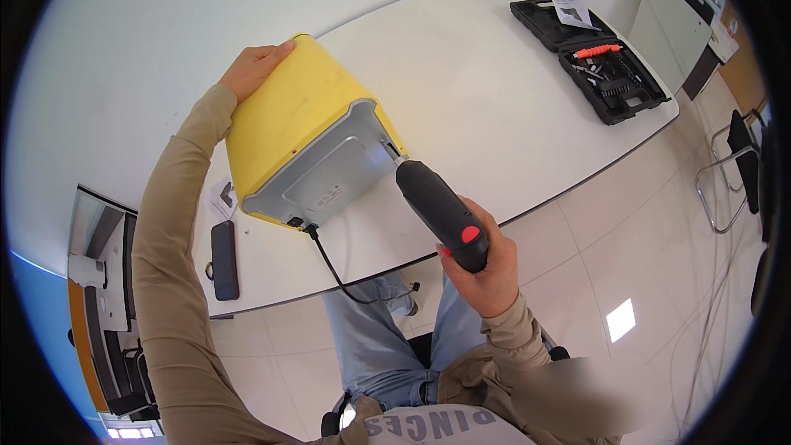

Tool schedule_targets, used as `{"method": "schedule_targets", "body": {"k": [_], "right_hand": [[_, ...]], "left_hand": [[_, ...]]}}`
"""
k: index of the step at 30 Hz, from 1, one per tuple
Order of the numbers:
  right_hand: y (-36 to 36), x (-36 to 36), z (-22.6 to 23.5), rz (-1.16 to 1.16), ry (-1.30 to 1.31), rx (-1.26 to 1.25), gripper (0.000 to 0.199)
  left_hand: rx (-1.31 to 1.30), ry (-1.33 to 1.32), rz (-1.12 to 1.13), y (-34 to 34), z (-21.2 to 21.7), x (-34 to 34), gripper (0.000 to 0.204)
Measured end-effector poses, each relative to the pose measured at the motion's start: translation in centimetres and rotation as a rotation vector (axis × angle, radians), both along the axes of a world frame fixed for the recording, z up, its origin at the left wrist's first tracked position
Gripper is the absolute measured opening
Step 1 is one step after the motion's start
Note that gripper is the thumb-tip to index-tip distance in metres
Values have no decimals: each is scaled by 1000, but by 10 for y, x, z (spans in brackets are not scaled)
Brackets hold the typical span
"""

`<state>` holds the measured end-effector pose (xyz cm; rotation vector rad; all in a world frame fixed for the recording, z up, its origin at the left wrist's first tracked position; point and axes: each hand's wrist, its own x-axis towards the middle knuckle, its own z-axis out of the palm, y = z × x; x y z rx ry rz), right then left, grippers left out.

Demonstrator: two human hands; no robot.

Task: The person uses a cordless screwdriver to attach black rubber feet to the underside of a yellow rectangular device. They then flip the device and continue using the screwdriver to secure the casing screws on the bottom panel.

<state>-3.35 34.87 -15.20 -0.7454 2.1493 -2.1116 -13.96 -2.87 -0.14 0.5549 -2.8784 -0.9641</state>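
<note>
Your left hand (254,68) reaches across the white table (494,99) and clamps over the far top edge of the yellow appliance (288,119), fingers curled round the corner, holding it tipped on its side so that its grey back panel (325,177) faces you. The appliance rests on the table near the front edge, and a black cord (334,268) runs from the lower corner of the panel, off the table edge and down toward your knees.

Your right hand (486,268) is closed firmly around the grip of a black electric screwdriver (441,210) with a red button, held just off the table edge. Its tip meets the upper right corner of the grey panel; whether the bit sits in a screw is too small to tell.

To the left of the appliance a dark phone (224,259) lies flat on the table beside a small paper leaflet (222,196). Well apart, at the far right end of the table, an open black tool case (597,58) lies with bits and an orange-handled tool inside, a folded sheet resting on its lid
</note>
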Motion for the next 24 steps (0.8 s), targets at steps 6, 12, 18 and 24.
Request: {"method": "schedule_targets", "body": {"k": [6, 12, 18, 24], "right_hand": [[-1, 0, -2, -13, 43, -2, 55], [2, -3, 1, -89, 14, 18, 56], [6, -2, 1, -101, 70, 63, 55], [4, -1, -2, -88, 149, 54, 53]], "left_hand": [[16, 21, 1, 3, 0, 2, 61], [39, 25, 1, 1, -1, 0, 61], [27, -5, 24, 3, 1, 0, 61], [11, 2, 7, 1, -1, -2, 63]]}}
